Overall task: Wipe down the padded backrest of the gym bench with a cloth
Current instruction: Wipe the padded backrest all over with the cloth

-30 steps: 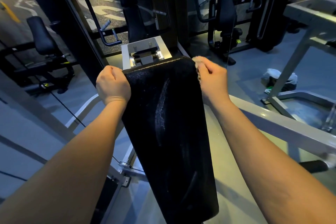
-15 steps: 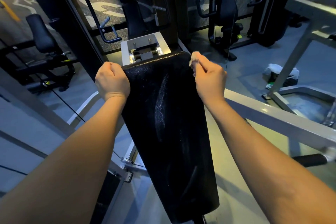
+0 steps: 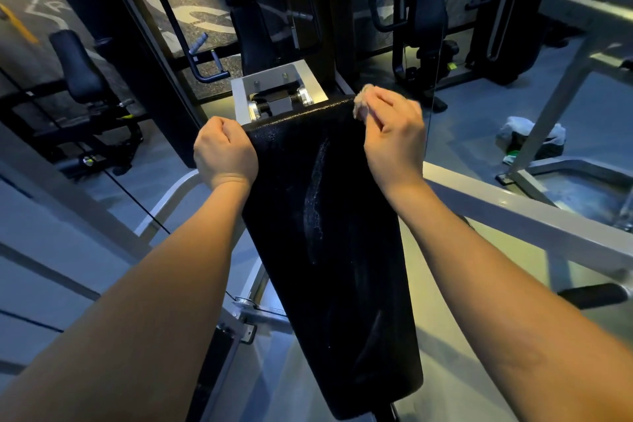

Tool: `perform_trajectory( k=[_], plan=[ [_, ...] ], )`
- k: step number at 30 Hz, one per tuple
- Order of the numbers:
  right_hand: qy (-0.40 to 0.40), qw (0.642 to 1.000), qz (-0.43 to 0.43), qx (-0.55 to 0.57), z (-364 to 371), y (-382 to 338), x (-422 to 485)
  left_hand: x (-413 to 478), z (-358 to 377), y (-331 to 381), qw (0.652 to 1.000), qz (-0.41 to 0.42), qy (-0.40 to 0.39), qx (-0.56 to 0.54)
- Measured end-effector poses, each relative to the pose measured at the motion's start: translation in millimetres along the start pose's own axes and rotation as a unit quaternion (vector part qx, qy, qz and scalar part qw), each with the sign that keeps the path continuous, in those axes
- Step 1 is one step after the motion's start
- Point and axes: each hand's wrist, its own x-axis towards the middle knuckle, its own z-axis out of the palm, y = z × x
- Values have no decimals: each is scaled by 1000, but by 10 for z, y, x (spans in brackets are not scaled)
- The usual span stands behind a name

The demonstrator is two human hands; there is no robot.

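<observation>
A long black padded backrest (image 3: 329,250) runs from the centre of the view down toward me, with pale wet streaks on its surface. My left hand (image 3: 224,152) grips the pad's upper left edge, fingers curled around the side. My right hand (image 3: 390,134) holds a small bunched pale cloth (image 3: 360,103) against the pad's upper right corner. Most of the cloth is hidden inside the fist.
A grey metal bracket (image 3: 277,89) sits just beyond the pad's top. A grey frame bar (image 3: 527,212) crosses on the right. Black gym machines (image 3: 421,10) and a padded seat (image 3: 75,65) stand behind. A white bag (image 3: 527,137) lies on the floor at right.
My right hand has slid with the cloth up the pad's right edge to its top corner. My left hand keeps its grip on the left edge.
</observation>
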Motion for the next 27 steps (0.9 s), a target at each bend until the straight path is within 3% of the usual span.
perform_trajectory(
  k=[5, 9, 11, 17, 21, 24, 27],
  plan=[
    [19, 998, -37, -51, 95, -9, -333, 48, -9, -45, 1000, 10, -13, -10],
    [-68, 992, -54, -88, -30, 32, -946, 80, -11, -74, 1000, 18, -22, -5],
    [-87, 990, -43, -99, -50, -20, -751, 84, -12, -83, 999, 26, -25, -3],
    [-29, 994, -11, -101, 84, -242, -96, 77, -26, -92, 999, 23, -30, -3],
    [-117, 981, -56, -141, -48, -165, -767, 68, -42, -91, 999, 17, -33, 6],
    [-158, 972, -109, -136, -147, -123, -561, 66, -54, -92, 999, 15, -34, 7],
    [-97, 980, -99, -141, -51, -194, -39, 57, -61, -71, 999, 13, -36, 7]
  ],
)
